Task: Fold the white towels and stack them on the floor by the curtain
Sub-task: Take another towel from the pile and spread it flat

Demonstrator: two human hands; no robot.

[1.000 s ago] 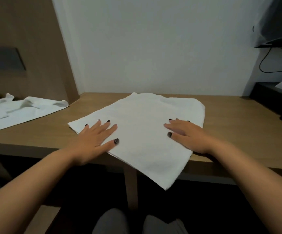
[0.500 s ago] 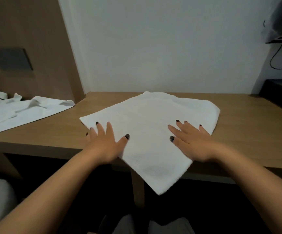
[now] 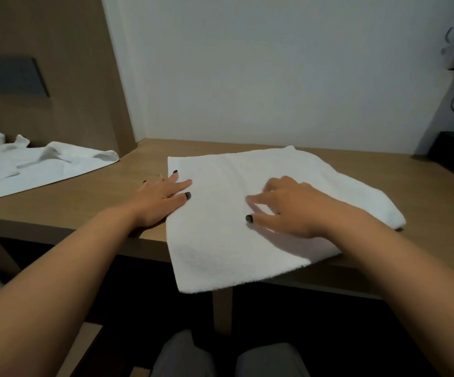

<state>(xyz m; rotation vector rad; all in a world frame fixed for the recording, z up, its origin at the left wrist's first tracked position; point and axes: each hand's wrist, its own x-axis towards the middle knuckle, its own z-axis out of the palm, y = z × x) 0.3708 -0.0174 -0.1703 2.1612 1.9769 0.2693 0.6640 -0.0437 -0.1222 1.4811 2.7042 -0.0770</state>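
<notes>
Plain white wall behind, wood panel to the left with a grey wall plate (image 3: 12,77) set in it; a long wooden worktop (image 3: 247,151) runs across the room. A partly folded white towel (image 3: 220,240) lies on the worktop in front of the person, squarish in outline, its near end hanging over the front edge. Its longer run seems to go from the overhanging near-left corner toward the far right, where a thicker rounded fold sits; left edge roughly square to the worktop front. Left hand (image 3: 160,197) lies flat at the towel's left edge, palm on bare wood, fingers (image 3: 182,183) straight and slightly spread, tips on the cloth. Right hand (image 3: 288,210) rests on top of the towel toward the middle, fingers (image 3: 258,198) loosely bent and apart; blurred, so whether they pinch cloth I cannot tell. Reads as the smoothing and squaring step between folds. Next move, by my judgement, calls for taking an edge with both hands, probably the hanging near end or the right side, and laying it over to halve the towel, keeping corners matched. A second heap of unfolded towels (image 3: 30,167) lies spread at far left on the worktop, well apart. No floor stack or curtain is in view.
</notes>
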